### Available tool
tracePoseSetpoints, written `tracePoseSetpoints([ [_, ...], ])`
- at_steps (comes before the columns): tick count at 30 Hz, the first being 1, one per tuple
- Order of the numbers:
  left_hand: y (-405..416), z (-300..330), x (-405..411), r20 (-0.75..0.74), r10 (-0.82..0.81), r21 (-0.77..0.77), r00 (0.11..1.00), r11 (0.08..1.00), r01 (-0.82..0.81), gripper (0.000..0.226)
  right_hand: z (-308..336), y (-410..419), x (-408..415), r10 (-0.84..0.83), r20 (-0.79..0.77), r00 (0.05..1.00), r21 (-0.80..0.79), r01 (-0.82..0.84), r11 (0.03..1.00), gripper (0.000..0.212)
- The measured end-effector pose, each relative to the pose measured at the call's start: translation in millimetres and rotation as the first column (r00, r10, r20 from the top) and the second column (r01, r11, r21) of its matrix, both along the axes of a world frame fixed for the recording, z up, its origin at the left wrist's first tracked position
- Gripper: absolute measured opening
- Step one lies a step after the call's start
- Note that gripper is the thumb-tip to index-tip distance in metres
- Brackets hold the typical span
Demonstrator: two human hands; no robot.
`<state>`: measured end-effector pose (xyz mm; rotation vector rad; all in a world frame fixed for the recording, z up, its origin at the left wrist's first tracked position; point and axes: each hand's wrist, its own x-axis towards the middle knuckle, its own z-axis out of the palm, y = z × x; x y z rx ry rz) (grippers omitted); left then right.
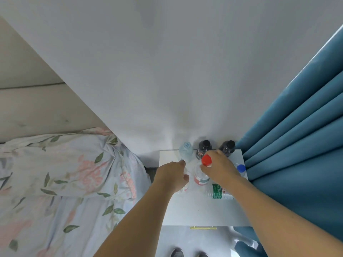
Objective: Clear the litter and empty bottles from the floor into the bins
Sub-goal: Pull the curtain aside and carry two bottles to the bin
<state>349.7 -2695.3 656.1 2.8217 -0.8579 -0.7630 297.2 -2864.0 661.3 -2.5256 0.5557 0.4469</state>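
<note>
Right now my right hand (219, 168) is curled around the red-capped bottle (203, 171), while my left hand (173, 176) pinches a clear bottle (183, 188) mostly hidden beneath it. I reckon trouble comes from crowding: lifting either could knock over the dark bottles (203, 149) at the back, or roll the green-labelled bottle (219, 191) lying beside my wrist. All stand on a white nightstand (204, 214) against the wall, between floral bedding (65, 173) and a blue curtain (297, 136).
</note>
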Motion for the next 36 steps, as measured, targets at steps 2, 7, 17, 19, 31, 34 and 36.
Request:
tracePoseSetpoints([
  [2,14.7,33.5,-5.2,-0.042,0.095,-0.055,0.995,0.994,-0.098,0.034,38.0,4.3,-8.2,0.012,0.036,0.999,-0.001,-0.012,1.000,0.034],
  [7,71.3,120.5,-21.5,0.007,0.303,-0.193,0.953,0.936,-0.296,0.027,123.5,20.6,-26.8,0.002,0.205,0.979,0.094,-0.021,0.995,0.027],
  [17,188.3,237.5,-115.9,0.053,0.817,-0.504,0.575,0.519,-0.691,0.018,228.0,135.8,-34.5,0.190,0.454,0.871,0.274,-0.339,0.900,0.019],
  [19,211.3,247.5,-145.8,0.024,0.875,-0.557,0.484,0.414,-0.720,0.017,239.3,168.8,-42.7,0.286,0.464,0.838,0.275,-0.443,0.853,0.013],
  [31,356.4,276.1,-405.6,-0.021,0.983,-0.647,-0.180,-0.151,-0.747,0.017,273.2,392.2,-176.7,0.772,0.464,0.434,0.172,-0.899,0.402,0.016],
  [34,378.3,280.5,-481.7,-0.021,0.942,-0.664,-0.336,-0.264,-0.699,0.016,280.5,443.7,-234.7,0.826,0.479,0.297,0.135,-0.955,0.265,0.016],
  [36,389.6,284.1,-535.5,-0.013,0.907,-0.671,-0.421,-0.320,-0.669,0.017,285.3,475.5,-278.9,0.848,0.487,0.206,0.120,-0.978,0.169,0.016],
])
